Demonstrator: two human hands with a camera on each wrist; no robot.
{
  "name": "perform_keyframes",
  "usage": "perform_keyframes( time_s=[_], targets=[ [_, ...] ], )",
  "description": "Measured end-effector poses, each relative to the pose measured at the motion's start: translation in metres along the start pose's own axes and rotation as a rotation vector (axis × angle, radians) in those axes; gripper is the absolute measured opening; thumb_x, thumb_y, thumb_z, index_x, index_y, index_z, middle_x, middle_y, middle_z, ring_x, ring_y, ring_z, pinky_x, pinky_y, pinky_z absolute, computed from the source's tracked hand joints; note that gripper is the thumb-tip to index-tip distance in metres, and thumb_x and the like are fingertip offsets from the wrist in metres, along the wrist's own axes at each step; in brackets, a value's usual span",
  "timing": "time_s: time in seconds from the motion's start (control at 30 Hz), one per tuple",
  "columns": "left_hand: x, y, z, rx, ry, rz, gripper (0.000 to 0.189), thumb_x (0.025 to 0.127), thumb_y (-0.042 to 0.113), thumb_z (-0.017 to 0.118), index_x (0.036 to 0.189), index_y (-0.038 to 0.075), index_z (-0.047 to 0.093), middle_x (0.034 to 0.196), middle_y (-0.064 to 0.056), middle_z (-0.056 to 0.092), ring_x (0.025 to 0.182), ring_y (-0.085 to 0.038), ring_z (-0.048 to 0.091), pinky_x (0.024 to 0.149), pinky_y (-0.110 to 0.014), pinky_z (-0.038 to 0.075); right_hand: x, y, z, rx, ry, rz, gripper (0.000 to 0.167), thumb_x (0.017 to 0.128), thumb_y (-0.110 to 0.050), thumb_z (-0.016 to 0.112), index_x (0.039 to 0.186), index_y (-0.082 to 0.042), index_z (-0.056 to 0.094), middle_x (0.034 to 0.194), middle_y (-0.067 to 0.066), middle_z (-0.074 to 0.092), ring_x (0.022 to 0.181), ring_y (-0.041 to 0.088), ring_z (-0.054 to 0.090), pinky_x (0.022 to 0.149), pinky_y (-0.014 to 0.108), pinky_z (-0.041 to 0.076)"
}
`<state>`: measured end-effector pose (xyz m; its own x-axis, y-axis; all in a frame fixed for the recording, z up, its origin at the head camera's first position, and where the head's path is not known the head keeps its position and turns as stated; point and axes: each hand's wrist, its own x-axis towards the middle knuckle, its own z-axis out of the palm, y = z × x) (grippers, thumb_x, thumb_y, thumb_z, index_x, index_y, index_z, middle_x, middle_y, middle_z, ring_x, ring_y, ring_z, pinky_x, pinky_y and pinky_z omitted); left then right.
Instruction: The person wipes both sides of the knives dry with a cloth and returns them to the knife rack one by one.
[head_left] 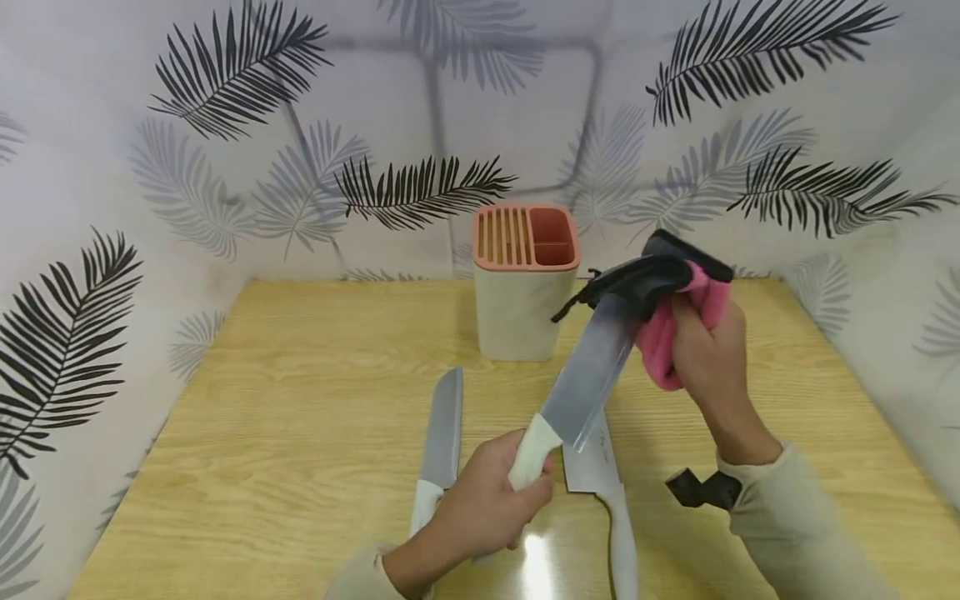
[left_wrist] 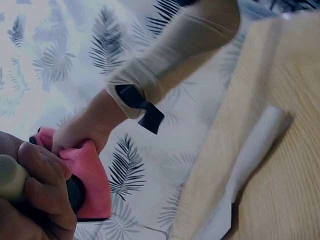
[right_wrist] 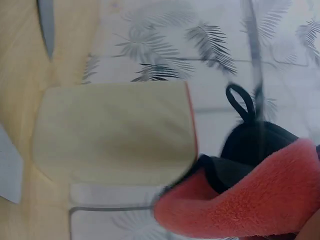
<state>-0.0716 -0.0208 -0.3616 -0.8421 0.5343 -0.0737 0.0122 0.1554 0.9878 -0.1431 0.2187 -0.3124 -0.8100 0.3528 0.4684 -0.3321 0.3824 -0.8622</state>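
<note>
My left hand grips the white handle of a broad kitchen knife, its blade slanting up and to the right. In my right hand is a pink cleaning cloth with a black side, bunched over the blade's far end and hiding the tip. A black hanging loop sticks out from the cloth in the right wrist view. Seen from the left wrist, the left fingers curl round the handle while the cloth lies just beyond them.
A cream knife block with an orange slotted top stands at the table's back. One white-handled knife lies left of the hands. Another wide-bladed knife lies partly beneath the held one. Leaf-patterned fabric surrounds the wooden table.
</note>
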Motion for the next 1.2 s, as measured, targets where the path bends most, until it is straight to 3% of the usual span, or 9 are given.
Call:
perform_keyframes(
  time_s=[0.07,0.13,0.27,0.37,0.43,0.53,0.8,0.97,1.2],
  targets=[
    [0.000,0.001,0.000,-0.047,-0.010,-0.033,0.004,0.092,0.003,0.055,0.095,0.000,0.055,0.059,0.001,0.045,0.038,-0.006,0.041,0.035,-0.022,0.037,0.003,-0.006,-0.005,0.158,0.089,-0.017,0.031,0.099,-0.007,0.052,0.072,-0.019,0.059,0.050,-0.014,0.056,0.042,0.000,0.054,0.049,0.017,0.042],
    [0.002,0.002,-0.001,-0.059,-0.007,-0.031,0.005,0.093,0.003,0.055,0.096,-0.001,0.055,0.059,0.001,0.045,0.038,-0.006,0.040,0.035,-0.022,0.036,-0.003,-0.015,-0.006,0.277,0.098,-0.147,0.029,0.099,-0.002,0.050,0.073,-0.010,0.062,0.049,-0.010,0.058,0.038,0.002,0.053,0.045,0.017,0.041],
    [0.008,0.002,-0.006,-0.068,0.018,0.002,0.008,0.094,0.003,0.054,0.097,-0.004,0.053,0.061,0.001,0.047,0.037,-0.005,0.041,0.036,-0.021,0.038,-0.038,-0.031,0.001,0.296,-0.125,-0.403,0.027,0.096,0.012,0.044,0.115,0.013,0.063,0.084,0.002,0.075,0.035,0.002,0.049,0.031,0.017,0.035],
    [0.011,0.004,-0.012,-0.050,0.062,0.049,0.008,0.091,-0.003,0.050,0.098,-0.005,0.053,0.060,-0.001,0.048,0.035,-0.005,0.043,0.034,-0.024,0.042,-0.069,-0.029,0.013,0.096,-0.370,-0.512,0.056,0.088,0.014,0.053,0.142,0.002,0.051,0.137,0.007,0.064,0.084,0.000,0.071,0.072,0.014,0.057],
    [0.012,0.005,-0.016,-0.012,0.090,0.083,0.010,0.090,-0.005,0.048,0.096,-0.003,0.055,0.059,-0.003,0.050,0.034,-0.005,0.045,0.033,-0.029,0.044,-0.084,-0.020,0.022,-0.029,-0.494,-0.550,0.060,0.086,0.006,0.059,0.144,-0.004,0.051,0.152,0.007,0.050,0.125,0.006,0.061,0.112,0.021,0.042],
    [0.013,0.004,-0.020,0.057,0.106,0.117,0.017,0.088,-0.008,0.045,0.095,-0.003,0.058,0.055,-0.008,0.051,0.032,-0.006,0.046,0.032,-0.033,0.045,-0.097,-0.008,0.031,-0.148,-0.553,-0.559,0.060,0.086,-0.010,0.066,0.144,-0.010,0.053,0.156,0.006,0.046,0.151,0.013,0.034,0.127,0.028,0.018],
    [0.011,-0.001,-0.023,0.133,0.052,0.078,0.022,0.090,-0.004,0.051,0.110,0.002,0.058,0.059,0.000,0.050,0.033,-0.004,0.046,0.033,-0.030,0.043,-0.094,0.012,0.041,-0.131,-0.480,-0.495,0.056,0.090,-0.003,0.059,0.144,-0.011,0.053,0.157,0.006,0.045,0.152,0.014,0.032,0.127,0.027,0.018],
    [0.009,0.003,-0.021,0.197,0.036,0.118,0.007,0.092,0.003,0.056,0.099,0.003,0.056,0.061,0.001,0.050,0.035,-0.001,0.046,0.033,-0.025,0.041,-0.079,0.013,0.039,-0.093,-0.419,-0.485,0.053,0.093,-0.001,0.057,0.145,-0.007,0.051,0.157,0.008,0.043,0.152,0.013,0.031,0.127,0.027,0.018],
    [0.003,0.006,-0.015,0.151,-0.017,0.060,0.006,0.091,0.003,0.057,0.096,0.000,0.054,0.064,0.001,0.047,0.036,0.000,0.044,0.033,-0.022,0.039,-0.052,0.021,0.030,-0.044,-0.308,-0.473,0.079,0.068,0.020,0.045,0.144,-0.001,0.049,0.154,0.018,0.045,0.151,0.013,0.034,0.126,0.025,0.021]
  ],
)
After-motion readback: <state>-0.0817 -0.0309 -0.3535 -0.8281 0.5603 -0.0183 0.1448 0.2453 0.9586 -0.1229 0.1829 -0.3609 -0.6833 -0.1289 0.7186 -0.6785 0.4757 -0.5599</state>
